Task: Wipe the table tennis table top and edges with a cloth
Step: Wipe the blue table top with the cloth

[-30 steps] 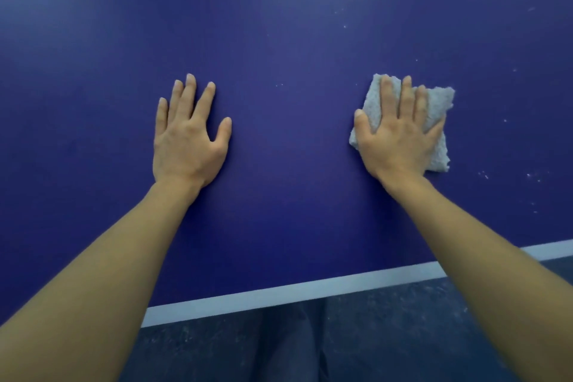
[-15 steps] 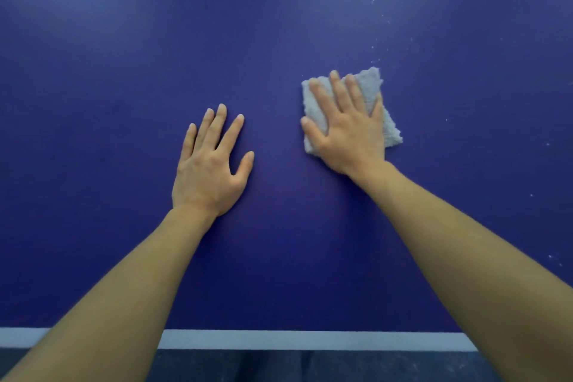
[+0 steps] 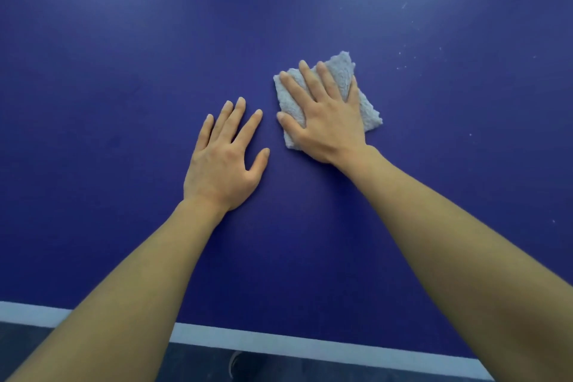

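Note:
The blue table tennis table top (image 3: 124, 102) fills the view, with its white edge line (image 3: 279, 343) running along the bottom. A folded grey cloth (image 3: 367, 110) lies flat on the table right of centre. My right hand (image 3: 325, 115) presses on the cloth with straight, spread fingers and covers most of it. Just to its left, my left hand (image 3: 226, 161) rests flat on the bare table, fingers straight, a small gap away from the cloth.
Small white specks of dust (image 3: 403, 62) dot the table surface to the upper right of the cloth. Below the white edge line, dark floor (image 3: 201, 363) and part of a shoe (image 3: 235, 363) show.
My right hand has slid the cloth leftward across the table, closing the gap to my left hand. The view has shifted, so the dust specks now lie further right.

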